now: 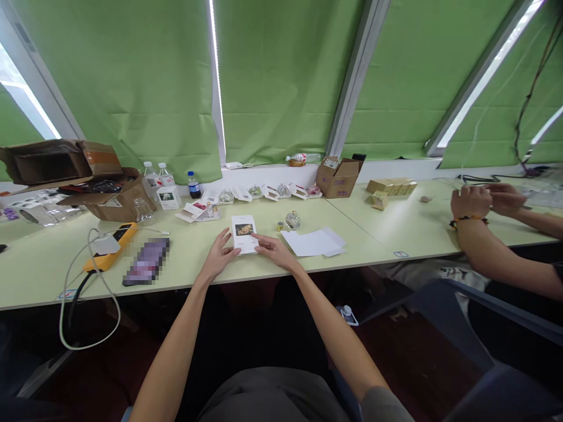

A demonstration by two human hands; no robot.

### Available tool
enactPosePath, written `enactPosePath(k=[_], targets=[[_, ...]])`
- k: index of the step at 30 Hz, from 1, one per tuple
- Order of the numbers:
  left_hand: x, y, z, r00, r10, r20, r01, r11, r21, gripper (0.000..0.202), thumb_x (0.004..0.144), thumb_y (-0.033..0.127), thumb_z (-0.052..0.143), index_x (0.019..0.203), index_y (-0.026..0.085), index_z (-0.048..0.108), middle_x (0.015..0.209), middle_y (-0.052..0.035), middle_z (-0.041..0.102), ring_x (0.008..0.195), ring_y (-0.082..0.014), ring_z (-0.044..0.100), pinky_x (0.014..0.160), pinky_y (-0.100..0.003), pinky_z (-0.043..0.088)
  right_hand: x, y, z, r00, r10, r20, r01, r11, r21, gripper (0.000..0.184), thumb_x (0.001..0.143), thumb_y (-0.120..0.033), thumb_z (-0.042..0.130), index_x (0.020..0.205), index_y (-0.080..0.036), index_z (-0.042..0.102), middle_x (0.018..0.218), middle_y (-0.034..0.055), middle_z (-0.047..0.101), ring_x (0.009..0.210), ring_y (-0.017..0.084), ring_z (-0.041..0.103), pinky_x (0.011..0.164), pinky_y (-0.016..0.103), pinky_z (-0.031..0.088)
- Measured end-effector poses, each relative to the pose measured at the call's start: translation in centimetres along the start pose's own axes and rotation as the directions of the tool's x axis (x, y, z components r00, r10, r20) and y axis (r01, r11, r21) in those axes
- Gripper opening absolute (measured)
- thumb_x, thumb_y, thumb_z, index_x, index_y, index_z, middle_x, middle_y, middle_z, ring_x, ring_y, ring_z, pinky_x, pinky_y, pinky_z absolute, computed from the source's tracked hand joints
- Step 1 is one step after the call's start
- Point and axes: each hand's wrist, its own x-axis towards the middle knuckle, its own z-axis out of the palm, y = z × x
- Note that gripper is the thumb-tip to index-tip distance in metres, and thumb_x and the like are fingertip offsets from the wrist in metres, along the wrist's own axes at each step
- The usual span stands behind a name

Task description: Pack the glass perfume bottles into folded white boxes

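A small white box with a picture on its face (244, 232) lies flat on the pale green table (185, 264) in front of me. My left hand (220, 256) rests at the box's near left edge, fingers stretched out and touching it. My right hand (274, 250) lies at the near right edge, its fingers pressed flat on the box. Just beyond stand a small glass bottle (292, 220) and a little gold cap (280, 226). White flat sheets (314, 241) lie to the right of my right hand.
A yellow power strip (112, 245) with white cable and a dark phone (147, 261) lie left. Cardboard boxes (65, 161), water bottles (152, 176) and a row of small boxes and glass bottles (264, 191) line the back. Another person's hands (484, 200) work at right.
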Motion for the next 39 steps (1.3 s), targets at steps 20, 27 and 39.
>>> enactPosePath(k=[20, 27, 39], targets=[[-0.2, 1.0, 0.1, 0.992, 0.036, 0.125, -0.048, 0.994, 0.096, 0.057, 0.081, 0.042, 0.063, 0.133, 0.024, 0.05, 0.135, -0.0074, 0.054, 0.118, -0.0267, 0.056, 0.101, -0.045, 0.044, 0.0, -1.1, 0.5, 0.999, 0.003, 0.032, 0.0, 0.996, -0.087, 0.055, 0.082, -0.051, 0.06, 0.129, -0.023, 0.058, 0.123, 0.0059, 0.063, 0.115, 0.028, 0.057, 0.099, 0.043, 0.044], [-0.1, 0.5, 0.2, 0.995, 0.033, 0.092, -0.039, 0.997, 0.062, 0.076, 0.075, 0.038, 0.07, 0.141, 0.025, 0.035, 0.149, -0.0118, 0.035, 0.123, -0.0279, 0.051, 0.097, -0.042, 0.048, -0.2, -1.3, 0.4, 0.997, 0.02, 0.076, -0.019, 1.0, -0.012, 0.049, 0.08, -0.05, 0.062, 0.12, -0.021, 0.064, 0.114, 0.0054, 0.068, 0.107, 0.028, 0.061, 0.096, 0.041, 0.046], [0.3, -0.3, -0.2, 1.0, 0.016, -0.002, -0.016, 1.0, 0.025, 0.071, 0.079, 0.04, 0.067, 0.138, 0.019, 0.034, 0.132, -0.0169, 0.054, 0.106, -0.0253, 0.062, 0.091, -0.045, 0.05, 0.1, 0.0, 0.3, 0.996, 0.085, -0.011, -0.085, 0.996, 0.008, 0.058, 0.079, -0.048, 0.065, 0.129, -0.02, 0.056, 0.101, 0.0074, 0.072, 0.098, 0.026, 0.066, 0.09, 0.041, 0.05]])
